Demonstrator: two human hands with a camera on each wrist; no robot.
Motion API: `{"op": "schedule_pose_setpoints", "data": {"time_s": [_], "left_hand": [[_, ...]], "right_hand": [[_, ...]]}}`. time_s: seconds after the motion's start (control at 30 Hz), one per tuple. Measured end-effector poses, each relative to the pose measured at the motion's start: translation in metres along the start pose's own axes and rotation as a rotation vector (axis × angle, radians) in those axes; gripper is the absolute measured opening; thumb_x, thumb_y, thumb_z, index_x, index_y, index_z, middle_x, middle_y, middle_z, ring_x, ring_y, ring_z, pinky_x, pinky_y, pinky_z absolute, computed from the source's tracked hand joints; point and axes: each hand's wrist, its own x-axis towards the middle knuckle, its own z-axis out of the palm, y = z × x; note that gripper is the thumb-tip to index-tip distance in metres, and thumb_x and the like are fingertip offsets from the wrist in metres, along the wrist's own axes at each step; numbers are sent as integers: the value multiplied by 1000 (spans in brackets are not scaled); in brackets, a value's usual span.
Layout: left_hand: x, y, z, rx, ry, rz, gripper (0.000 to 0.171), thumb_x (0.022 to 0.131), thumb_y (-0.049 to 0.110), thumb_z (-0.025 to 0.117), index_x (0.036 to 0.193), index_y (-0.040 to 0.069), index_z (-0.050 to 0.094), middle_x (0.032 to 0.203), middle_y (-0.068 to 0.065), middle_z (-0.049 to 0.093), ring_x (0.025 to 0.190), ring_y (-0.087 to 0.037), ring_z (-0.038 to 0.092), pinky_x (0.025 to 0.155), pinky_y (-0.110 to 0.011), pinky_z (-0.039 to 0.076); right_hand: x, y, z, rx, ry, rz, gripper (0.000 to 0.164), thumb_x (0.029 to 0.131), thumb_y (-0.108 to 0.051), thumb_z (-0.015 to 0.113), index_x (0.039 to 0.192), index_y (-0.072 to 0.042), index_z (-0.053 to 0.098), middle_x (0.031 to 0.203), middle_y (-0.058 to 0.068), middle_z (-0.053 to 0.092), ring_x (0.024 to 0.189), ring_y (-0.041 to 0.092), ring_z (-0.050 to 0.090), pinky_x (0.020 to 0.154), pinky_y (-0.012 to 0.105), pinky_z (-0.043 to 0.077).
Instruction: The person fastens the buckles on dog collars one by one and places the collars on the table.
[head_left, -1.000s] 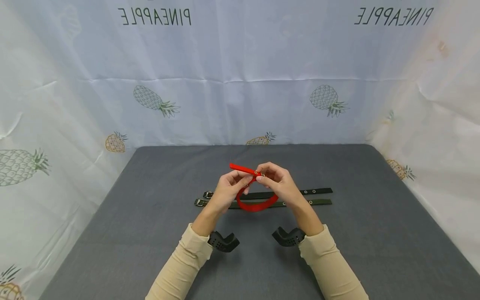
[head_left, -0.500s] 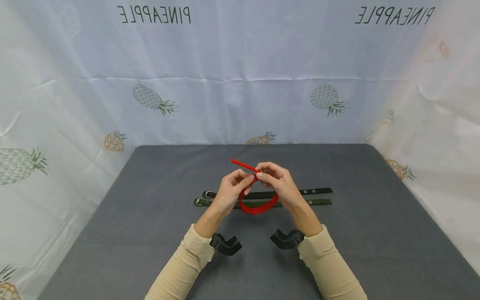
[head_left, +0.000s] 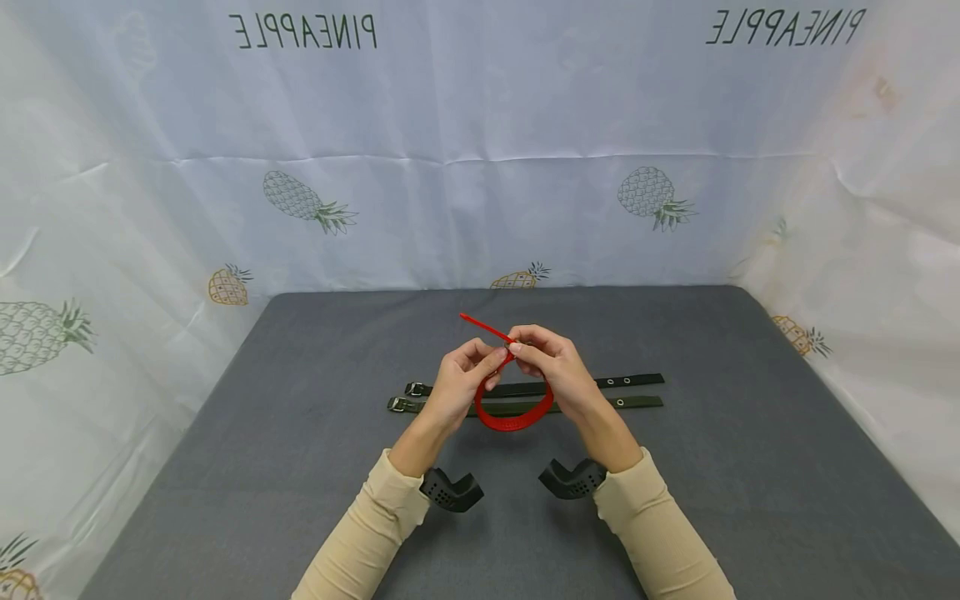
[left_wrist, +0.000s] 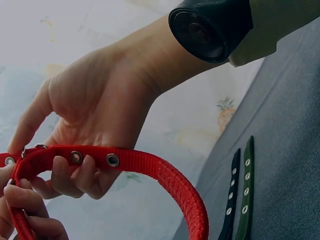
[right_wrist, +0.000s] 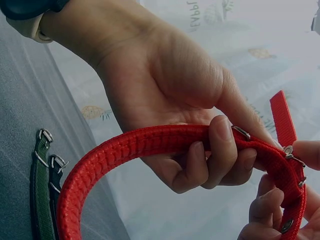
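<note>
Left hand (head_left: 456,380) and right hand (head_left: 557,368), fingers curled, pinch red woven-fabric looped strap (head_left: 513,423) at silver metal buckle (right_wrist: 296,159). Likely fastening; next calls for careful alignment.

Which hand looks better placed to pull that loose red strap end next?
Probably the left hand: the loose end slants up toward its side, while the right hand pinches the red collar where that end begins.

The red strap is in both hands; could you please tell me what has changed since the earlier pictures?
The free end of the red strap has risen and turned nearly edge-on in the head view; the loop hangs slightly lower there. Nothing was taken or released: the left hand and right hand still grip it. The black strap and green strap lie unchanged on the table.
</note>
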Motion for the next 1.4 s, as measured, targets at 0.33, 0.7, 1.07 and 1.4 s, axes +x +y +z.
{"op": "schedule_pose_setpoints", "data": {"time_s": [0.33,0.7,1.07,1.4], "left_hand": [[0,-2,-2,25,-4,15,22,98,12,55,78,20,55,60,10,47,56,-8,42,63,-22,37],[-1,-2,-4,21,-24,25,21,97,9,55,79,21,56,66,10,48,56,-6,42,63,-22,37],[-2,1,-5,21,-5,40,23,96,6,55,81,23,58,70,11,52,56,-5,42,60,-21,38],[-3,5,-3,91,6,2,4,95,7,57,97,4,59,66,10,51,57,-6,42,58,-19,36]], "right_hand": [[0,3,0,-12,-3,7,12,98,-13,53,105,-5,59,76,-10,52,67,11,41,62,20,34],[-2,1,1,-32,-16,-14,12,96,-11,55,98,-21,61,85,-11,57,71,7,47,65,18,40],[-3,2,-1,-60,-49,-25,13,95,-10,58,107,-7,61,89,-12,60,73,10,50,68,19,45],[-2,-1,-8,-139,21,28,32,101,-22,49,115,5,59,90,-17,64,77,7,60,76,24,52]]}}
